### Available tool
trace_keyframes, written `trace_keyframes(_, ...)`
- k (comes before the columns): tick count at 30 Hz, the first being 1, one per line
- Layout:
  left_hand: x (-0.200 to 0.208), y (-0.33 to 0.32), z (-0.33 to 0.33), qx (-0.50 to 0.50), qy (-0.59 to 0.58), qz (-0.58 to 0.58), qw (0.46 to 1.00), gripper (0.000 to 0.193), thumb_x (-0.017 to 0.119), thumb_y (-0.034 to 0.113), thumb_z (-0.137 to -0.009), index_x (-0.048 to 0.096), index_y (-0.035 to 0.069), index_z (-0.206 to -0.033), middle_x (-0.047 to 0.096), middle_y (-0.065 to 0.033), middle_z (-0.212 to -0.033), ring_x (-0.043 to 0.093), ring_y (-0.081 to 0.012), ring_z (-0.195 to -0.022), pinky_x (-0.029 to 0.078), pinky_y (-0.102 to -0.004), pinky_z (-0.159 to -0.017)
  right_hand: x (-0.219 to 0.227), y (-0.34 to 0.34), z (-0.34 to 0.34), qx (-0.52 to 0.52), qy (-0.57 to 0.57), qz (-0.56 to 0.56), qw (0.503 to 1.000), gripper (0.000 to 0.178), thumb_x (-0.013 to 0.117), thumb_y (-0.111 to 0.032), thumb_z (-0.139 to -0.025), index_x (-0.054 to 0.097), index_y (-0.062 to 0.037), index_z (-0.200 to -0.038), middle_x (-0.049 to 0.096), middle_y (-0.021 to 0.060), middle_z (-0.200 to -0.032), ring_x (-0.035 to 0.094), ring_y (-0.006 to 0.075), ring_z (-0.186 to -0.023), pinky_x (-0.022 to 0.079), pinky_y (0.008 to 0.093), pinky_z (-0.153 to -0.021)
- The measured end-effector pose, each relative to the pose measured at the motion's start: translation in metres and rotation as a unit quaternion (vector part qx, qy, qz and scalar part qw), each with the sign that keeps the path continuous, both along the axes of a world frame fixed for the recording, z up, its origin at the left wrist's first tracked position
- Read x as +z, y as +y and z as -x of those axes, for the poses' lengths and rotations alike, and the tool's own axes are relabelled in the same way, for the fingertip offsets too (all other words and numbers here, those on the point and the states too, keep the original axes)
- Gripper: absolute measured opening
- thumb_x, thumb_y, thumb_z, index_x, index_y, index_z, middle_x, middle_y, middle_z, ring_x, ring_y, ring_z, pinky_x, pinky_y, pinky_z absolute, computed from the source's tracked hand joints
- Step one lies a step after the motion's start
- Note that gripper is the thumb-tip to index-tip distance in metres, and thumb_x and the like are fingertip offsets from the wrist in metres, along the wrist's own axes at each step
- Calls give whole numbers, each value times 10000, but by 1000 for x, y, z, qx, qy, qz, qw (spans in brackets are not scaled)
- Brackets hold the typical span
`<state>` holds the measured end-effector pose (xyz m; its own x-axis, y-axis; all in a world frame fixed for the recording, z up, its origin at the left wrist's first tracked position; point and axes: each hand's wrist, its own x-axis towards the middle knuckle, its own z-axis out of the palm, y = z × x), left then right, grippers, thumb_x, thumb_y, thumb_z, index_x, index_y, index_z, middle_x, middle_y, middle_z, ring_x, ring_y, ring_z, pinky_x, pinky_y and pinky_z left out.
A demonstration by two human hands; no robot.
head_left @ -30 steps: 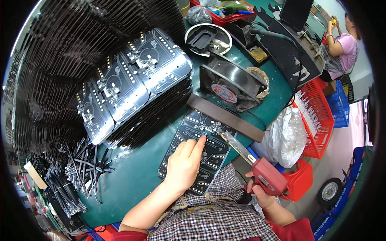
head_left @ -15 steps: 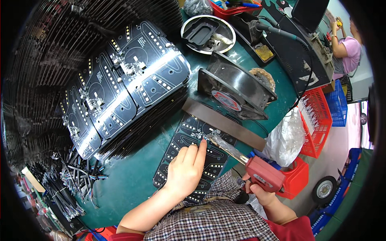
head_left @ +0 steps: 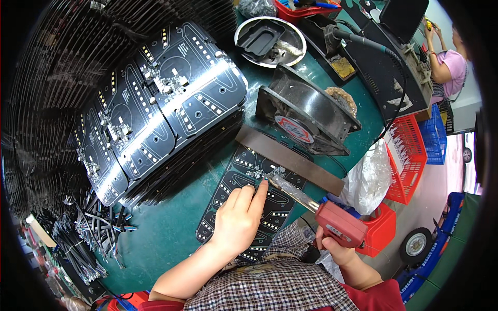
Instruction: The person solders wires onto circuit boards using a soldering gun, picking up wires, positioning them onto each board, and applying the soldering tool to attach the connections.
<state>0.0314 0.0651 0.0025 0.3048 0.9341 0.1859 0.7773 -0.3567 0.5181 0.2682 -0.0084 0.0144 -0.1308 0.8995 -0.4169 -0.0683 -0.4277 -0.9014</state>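
A black circuit board (head_left: 275,213) with rows of small white LEDs lies on the green table in front of me. My left hand (head_left: 237,217) rests over it, index finger stretched to a cluster of small parts, the other fingers curled. A tiny blue bit shows at that fingertip; whether it is pinched cannot be made out. My right hand (head_left: 337,249) grips a red soldering gun (head_left: 340,224) by its handle. The gun's metal barrel points up and left, its tip close to my left fingertip. A brown bar (head_left: 290,159) lies across the board's far end.
A tall stack of similar boards (head_left: 171,103) stands at left, with bundled wires (head_left: 78,249) below it. Beyond the bar are a black fan (head_left: 306,111) and a white bowl (head_left: 270,42). Red crates (head_left: 407,155) stand right; another person (head_left: 446,67) works far right.
Both hands and the soldering gun stay nearly in place, the fingertip still at the same cluster of parts. The whole view has shifted only slightly.
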Motion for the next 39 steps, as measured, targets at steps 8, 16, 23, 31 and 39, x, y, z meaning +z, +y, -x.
trace_keyframes(8,-2,0,-2,-3,31,-22,999,364,639,-18,-726,610,-25,-1088,529,-83,-820,553,-227,-709,481,-316,-605,-10,-15,-9,26,-106,3,994,483,750,-187,-751,569,11,-1152,647,80,-940,607,136,-764,487,271,-691)
trace_keyframes(16,0,-1,-2,-10,58,-21,998,370,625,-8,-725,604,-33,-1093,516,-84,-814,545,-218,-703,481,-307,-592,6,1,-4,-18,-4,5,1000,668,759,-136,-743,444,84,-1290,669,101,-956,621,103,-788,498,229,-693)
trace_keyframes(23,1,0,-3,-11,57,-22,998,396,617,-20,-700,600,-43,-1096,519,-88,-823,544,-216,-706,481,-305,-587,-1,6,-8,81,-162,-140,973,632,771,-139,-721,491,90,-1240,665,135,-1014,661,167,-803,518,248,-715)
trace_keyframes(31,3,0,-4,-10,62,-34,997,463,595,-22,-648,591,-46,-1110,521,-93,-846,543,-217,-710,487,-298,-585,5,8,-6,123,-228,-216,941,650,776,-148,-703,494,90,-1238,658,154,-1055,669,179,-796,517,246,-700)
trace_keyframes(39,2,-1,-4,-12,70,-28,997,393,619,-5,-712,599,-26,-1104,520,-83,-826,544,-207,-706,487,-300,-593,7,0,-4,-2,-40,-31,999,664,758,-148,-732,462,91,-1275,675,107,-981,626,102,-786,492,220,-675)
